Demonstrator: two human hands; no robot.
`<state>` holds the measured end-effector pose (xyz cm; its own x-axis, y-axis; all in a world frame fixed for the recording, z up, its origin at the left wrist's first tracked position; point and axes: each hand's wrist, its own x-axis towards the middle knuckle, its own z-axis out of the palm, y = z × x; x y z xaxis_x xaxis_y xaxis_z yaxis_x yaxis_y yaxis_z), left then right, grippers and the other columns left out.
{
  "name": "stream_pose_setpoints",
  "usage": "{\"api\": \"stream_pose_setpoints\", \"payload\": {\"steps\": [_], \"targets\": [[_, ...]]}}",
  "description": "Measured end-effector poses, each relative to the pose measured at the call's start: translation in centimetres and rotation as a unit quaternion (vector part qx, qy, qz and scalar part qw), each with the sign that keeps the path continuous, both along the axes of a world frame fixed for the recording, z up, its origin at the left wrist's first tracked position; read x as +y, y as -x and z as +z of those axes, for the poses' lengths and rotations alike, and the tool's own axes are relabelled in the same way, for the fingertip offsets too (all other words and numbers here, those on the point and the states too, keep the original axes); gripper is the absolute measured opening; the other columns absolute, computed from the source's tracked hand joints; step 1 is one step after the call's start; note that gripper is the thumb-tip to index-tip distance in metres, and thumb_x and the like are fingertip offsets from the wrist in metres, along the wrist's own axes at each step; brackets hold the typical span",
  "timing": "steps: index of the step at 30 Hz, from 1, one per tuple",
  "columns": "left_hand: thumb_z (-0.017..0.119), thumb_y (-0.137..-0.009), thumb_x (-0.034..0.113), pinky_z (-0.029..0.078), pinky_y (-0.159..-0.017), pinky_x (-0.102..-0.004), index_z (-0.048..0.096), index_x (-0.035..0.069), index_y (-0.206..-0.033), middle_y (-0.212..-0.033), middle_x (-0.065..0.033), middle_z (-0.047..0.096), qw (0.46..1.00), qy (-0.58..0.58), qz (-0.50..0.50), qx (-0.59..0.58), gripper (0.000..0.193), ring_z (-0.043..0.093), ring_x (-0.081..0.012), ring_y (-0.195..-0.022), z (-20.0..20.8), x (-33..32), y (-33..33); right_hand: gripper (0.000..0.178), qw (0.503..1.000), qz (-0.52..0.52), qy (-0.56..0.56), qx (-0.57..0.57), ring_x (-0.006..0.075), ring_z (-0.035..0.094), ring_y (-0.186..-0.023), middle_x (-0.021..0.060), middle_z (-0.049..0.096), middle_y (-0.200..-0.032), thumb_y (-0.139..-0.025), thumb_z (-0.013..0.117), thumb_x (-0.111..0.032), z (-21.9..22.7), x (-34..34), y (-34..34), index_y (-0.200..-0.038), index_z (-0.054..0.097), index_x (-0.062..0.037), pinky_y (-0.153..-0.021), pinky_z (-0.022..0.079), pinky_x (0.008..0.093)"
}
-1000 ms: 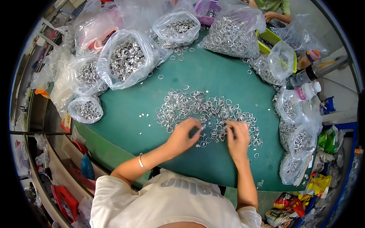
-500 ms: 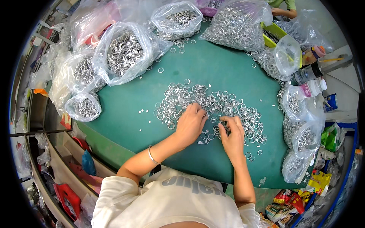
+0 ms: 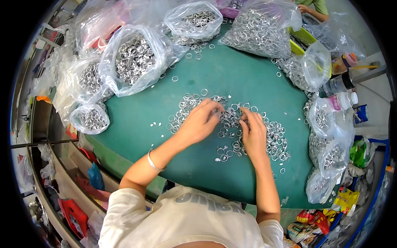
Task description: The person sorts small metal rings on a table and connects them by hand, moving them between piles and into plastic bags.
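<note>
A loose pile of small silvery metal rings [image 3: 275, 138] lies on the green tabletop [image 3: 231, 70]. My left hand [image 3: 200, 120] reaches over the pile's left half, fingers curved and the thumb apart from them; no ring shows clearly in its grasp. Across a small gap, my right hand [image 3: 254, 131] rests among the rings on the right, its thumb and forefinger spread apart. Several rings lie between the two hands, and a few more rings [image 3: 224, 153] sit apart on the near side. The undersides of both hands are hidden.
Clear plastic bags full of rings stand along the far left [image 3: 134, 62], the back [image 3: 260, 35] and the right edge [image 3: 324, 153]. Small white scraps [image 3: 155, 124] dot the tabletop. Bottles [image 3: 343, 100] stand at the right. Another person's arm [image 3: 314, 13] shows at the far right.
My left hand has moved away from me and slightly left, its thumb now apart from the fingers. My right hand has shifted a little farther forward. Rings near the hands have shifted.
</note>
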<state>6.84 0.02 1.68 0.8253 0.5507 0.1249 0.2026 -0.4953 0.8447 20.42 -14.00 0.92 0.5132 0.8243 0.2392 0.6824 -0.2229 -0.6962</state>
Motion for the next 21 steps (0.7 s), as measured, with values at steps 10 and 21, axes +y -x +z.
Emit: {"api": "stream_pose_setpoints", "payload": {"steps": [10,21], "targets": [[0.073,-0.075,0.015,0.050,-0.068,-0.0413,0.066,0.005,-0.099,-0.093,-0.0126,0.055,0.943,-0.238,-0.148,0.182,0.027,0.062,-0.0323,-0.082,-0.5,1.5,-4.5,0.034,0.919,-0.092,-0.090,0.373,0.0037,0.048,-0.077,0.0014,0.062,-0.098,-0.087,0.056,0.004,0.1,-2.1,-1.0,-0.121,0.057,-0.0003,-0.064,0.043,0.0192],[0.064,-0.080,0.006,0.044,-0.054,-0.0327,0.061,0.001,-0.104,-0.088,-0.0099,0.056,0.988,-0.016,-0.148,0.031,0.025,0.052,-0.0206,-0.063,0.1,2.2,-3.4,0.031,0.640,-0.100,-0.289,0.705,0.0167,0.055,-0.083,0.0114,0.059,-0.097,-0.091,0.048,-0.003,0.9,-8.6,-2.3,-0.121,0.052,0.0029,-0.066,0.047,0.0332]]}}
